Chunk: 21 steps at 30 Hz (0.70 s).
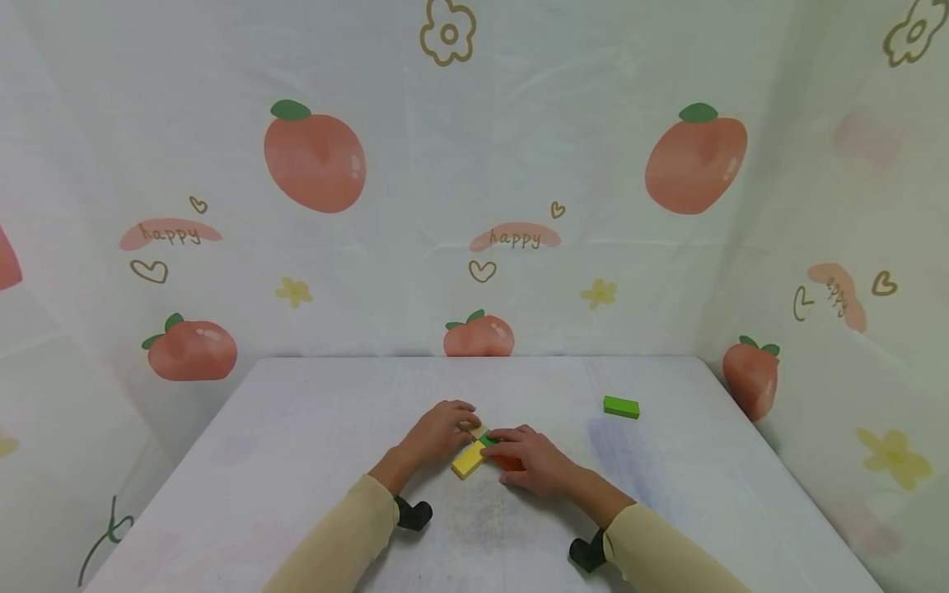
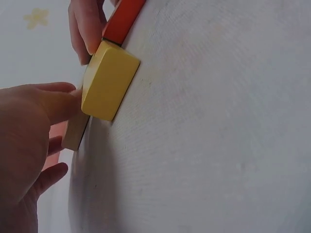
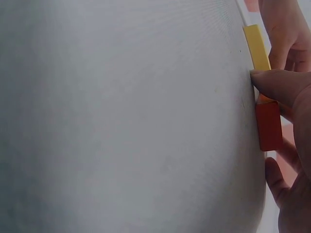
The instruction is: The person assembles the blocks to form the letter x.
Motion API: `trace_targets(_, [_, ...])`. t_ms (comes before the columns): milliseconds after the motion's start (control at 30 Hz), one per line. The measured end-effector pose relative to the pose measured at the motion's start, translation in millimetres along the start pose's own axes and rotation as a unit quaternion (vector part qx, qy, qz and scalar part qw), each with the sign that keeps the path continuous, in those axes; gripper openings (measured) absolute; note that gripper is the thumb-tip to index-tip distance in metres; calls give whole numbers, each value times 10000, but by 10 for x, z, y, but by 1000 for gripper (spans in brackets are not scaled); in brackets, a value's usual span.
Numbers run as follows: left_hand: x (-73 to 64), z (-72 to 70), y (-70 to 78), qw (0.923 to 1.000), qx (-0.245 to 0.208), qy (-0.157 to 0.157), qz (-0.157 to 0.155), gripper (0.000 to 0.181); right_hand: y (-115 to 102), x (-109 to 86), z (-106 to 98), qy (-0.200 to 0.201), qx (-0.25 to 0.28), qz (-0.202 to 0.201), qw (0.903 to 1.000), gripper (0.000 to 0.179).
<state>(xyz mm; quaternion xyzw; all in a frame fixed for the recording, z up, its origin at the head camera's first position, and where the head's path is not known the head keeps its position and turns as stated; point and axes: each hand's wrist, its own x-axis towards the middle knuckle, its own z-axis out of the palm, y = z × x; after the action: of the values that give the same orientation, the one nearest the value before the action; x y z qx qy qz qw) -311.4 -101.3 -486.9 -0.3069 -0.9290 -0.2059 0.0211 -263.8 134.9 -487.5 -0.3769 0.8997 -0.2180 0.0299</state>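
Note:
Several small rectangular blocks lie close together on the table under both hands. My left hand point(image 1: 437, 434) holds the bare-wood block point(image 1: 478, 431) at the far side of the cluster, its fingers on either side. The yellow block point(image 2: 109, 80) lies flat in front, slanting toward the left hand. My right hand point(image 1: 539, 463) grips the red-orange block point(image 3: 269, 126), with fingers to both sides of it. Between the wood and red blocks a green block point(image 1: 486, 440) shows, partly covered by the right fingertips. The red block's end meets the yellow one in the left wrist view.
Another green block point(image 1: 621, 407) lies apart, toward the back right of the white table point(image 1: 334, 412). A printed cloth point(image 1: 519, 148) hangs behind the table and along its sides. Black straps with camera mounts point(image 1: 413, 515) sit at both wrists.

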Motion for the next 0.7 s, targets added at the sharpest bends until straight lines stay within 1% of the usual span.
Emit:
trace_targets(233, [-62, -36, 63, 9993, 309, 143, 153, 23, -4, -2, -13, -9, 0, -48, 10000, 44])
trace_targets(433, [-121, -85, 118, 9969, 612, 169, 457, 24, -9, 4, -17, -73, -74, -27, 9999, 46])
trace_targets(533, [-147, -96, 131, 9961, 654, 132, 585, 24, -11, 11, -22, -101, -141, -23, 9998, 46])
trace_targets(700, [-158, -88, 132, 9957, 555, 45, 736, 25, -13, 27, -37, -108, -152, -12, 9998, 44])
